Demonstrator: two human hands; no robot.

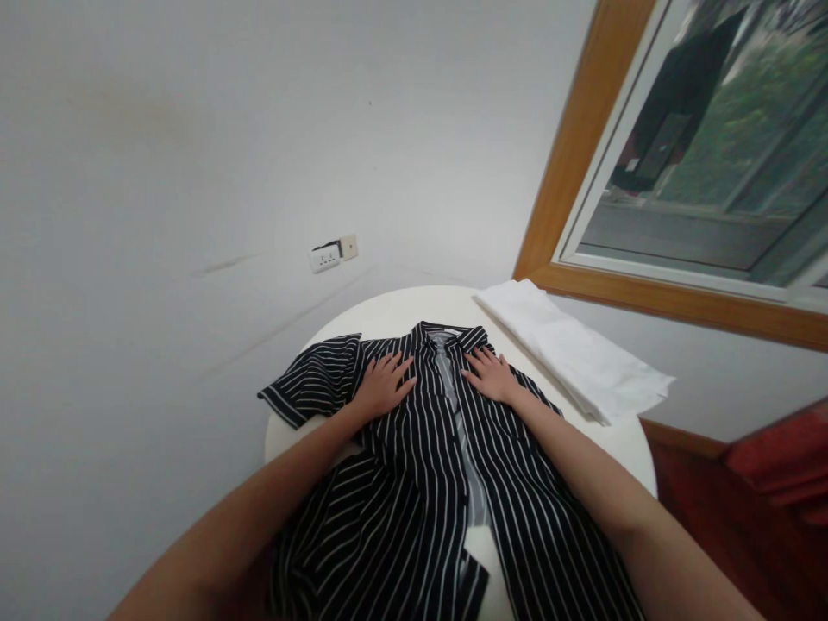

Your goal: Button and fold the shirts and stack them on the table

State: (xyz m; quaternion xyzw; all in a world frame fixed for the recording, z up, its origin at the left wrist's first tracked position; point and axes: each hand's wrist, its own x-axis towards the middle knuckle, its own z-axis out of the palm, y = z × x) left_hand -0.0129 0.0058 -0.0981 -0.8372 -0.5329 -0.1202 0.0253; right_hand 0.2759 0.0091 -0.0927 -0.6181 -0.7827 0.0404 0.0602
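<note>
A black shirt with white stripes (433, 448) lies spread on a round white table (407, 300), its front unbuttoned and the collar at the far side. My left hand (381, 385) rests flat on the left chest of the shirt, fingers spread. On the other side of the opening, just below the collar, my right hand (490, 374) lies flat with its fingers apart. One short sleeve reaches past the table's left edge. The shirt's lower part runs toward me and out of the frame; my right forearm covers part of its right side.
A folded white cloth (569, 345) lies at the table's right edge. Behind the table is a white wall with a socket (324, 258). To the right are a wood-framed window (562, 155) and a red fabric (786, 457) near the floor.
</note>
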